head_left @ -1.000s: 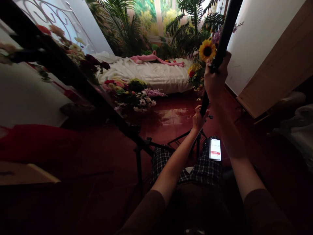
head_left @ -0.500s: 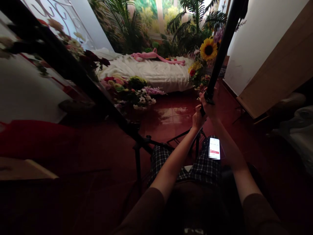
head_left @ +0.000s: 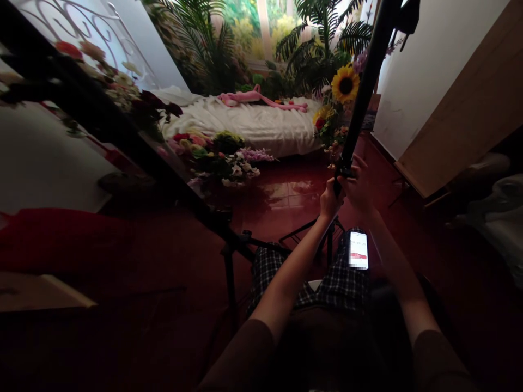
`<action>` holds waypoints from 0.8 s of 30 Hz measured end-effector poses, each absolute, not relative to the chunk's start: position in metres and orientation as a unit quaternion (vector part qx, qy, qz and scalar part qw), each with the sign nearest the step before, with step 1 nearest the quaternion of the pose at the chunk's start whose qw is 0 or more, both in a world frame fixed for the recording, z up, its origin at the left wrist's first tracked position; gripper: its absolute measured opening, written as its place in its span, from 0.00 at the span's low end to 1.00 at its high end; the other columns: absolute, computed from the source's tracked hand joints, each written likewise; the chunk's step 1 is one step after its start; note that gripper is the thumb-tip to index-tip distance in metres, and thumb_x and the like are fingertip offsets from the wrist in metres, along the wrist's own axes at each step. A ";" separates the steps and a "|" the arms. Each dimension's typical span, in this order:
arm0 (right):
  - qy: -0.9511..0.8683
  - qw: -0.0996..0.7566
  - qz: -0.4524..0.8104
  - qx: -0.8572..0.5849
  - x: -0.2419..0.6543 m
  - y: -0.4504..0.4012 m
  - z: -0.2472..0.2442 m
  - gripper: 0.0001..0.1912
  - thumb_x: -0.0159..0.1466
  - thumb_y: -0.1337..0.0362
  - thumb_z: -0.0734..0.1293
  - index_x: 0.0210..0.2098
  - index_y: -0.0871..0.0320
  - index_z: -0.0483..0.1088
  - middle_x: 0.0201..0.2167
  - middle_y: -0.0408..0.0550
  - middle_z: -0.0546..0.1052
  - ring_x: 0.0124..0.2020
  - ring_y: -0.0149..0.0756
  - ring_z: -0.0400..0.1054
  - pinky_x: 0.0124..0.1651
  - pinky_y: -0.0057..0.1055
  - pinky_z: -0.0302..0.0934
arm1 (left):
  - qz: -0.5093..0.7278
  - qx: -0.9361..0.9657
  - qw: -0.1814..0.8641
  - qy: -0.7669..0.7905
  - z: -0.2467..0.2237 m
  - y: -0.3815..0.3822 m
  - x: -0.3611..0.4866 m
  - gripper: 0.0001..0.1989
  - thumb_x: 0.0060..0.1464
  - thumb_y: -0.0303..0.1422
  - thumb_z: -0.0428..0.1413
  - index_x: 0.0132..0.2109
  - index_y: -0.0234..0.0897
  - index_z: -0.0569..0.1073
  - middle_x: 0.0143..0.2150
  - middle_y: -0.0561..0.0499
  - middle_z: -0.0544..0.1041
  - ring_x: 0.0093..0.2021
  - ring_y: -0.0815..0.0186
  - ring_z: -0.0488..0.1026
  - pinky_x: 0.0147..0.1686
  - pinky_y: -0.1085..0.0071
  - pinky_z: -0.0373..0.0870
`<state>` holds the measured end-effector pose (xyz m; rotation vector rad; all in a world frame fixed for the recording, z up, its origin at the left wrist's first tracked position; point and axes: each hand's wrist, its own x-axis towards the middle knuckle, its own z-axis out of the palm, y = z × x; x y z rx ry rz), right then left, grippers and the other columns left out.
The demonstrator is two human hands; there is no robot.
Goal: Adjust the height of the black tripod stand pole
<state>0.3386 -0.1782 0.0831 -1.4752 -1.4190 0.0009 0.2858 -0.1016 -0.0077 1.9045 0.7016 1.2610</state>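
Observation:
A black stand pole (head_left: pixel 362 100) slants up to the right in front of me, with a dark clamp or collar (head_left: pixel 344 167) near its lower end. My left hand (head_left: pixel 332 200) is wrapped round the dark part just below the collar. On the collar's right side is my right hand (head_left: pixel 358 182), its fingers spread and bent beside it; whether they touch it is hard to see. A lit phone (head_left: pixel 358 250) lies on my right thigh, over checked trousers (head_left: pixel 339 283).
Another thick black pole (head_left: pixel 151 158) crosses the left side down to a stand by my left knee. Artificial flowers (head_left: pixel 229 155) lie before a white-draped bed (head_left: pixel 261 125) with a pink plush toy (head_left: pixel 245 98). A wooden board (head_left: pixel 453 114) leans at right.
My right hand has loosened from round the pole and shifted slightly right and down, its fingers now spread. My left hand stays at the pole's lower end. The view has shifted slightly.

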 end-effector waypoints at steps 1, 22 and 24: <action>-0.577 0.534 -0.002 -0.618 0.342 -0.187 0.079 0.25 0.67 0.45 0.61 0.60 0.45 0.62 0.50 0.50 0.74 0.49 0.41 0.72 0.49 0.41 0.71 | 0.493 0.741 0.364 0.273 -0.008 -0.102 0.286 0.21 0.60 0.43 0.53 0.56 0.39 0.65 0.40 0.45 0.79 0.34 0.62 0.77 0.32 0.71 0.65; -0.455 0.577 0.157 -0.660 0.360 -0.213 0.035 0.31 0.65 0.46 0.63 0.63 0.52 0.56 0.21 0.35 0.67 0.21 0.29 0.61 0.28 0.25 0.61 | 0.527 0.717 0.357 0.285 -0.007 -0.102 0.288 0.21 0.59 0.48 0.53 0.51 0.37 0.67 0.36 0.46 0.78 0.32 0.64 0.76 0.29 0.73 0.61; -0.416 0.594 0.221 -0.653 0.359 -0.210 0.038 0.32 0.65 0.46 0.64 0.63 0.50 0.55 0.20 0.33 0.64 0.18 0.26 0.55 0.23 0.23 0.56 | 0.529 0.714 0.359 0.287 -0.007 -0.103 0.288 0.21 0.58 0.49 0.53 0.51 0.38 0.67 0.35 0.47 0.77 0.32 0.64 0.75 0.29 0.73 0.61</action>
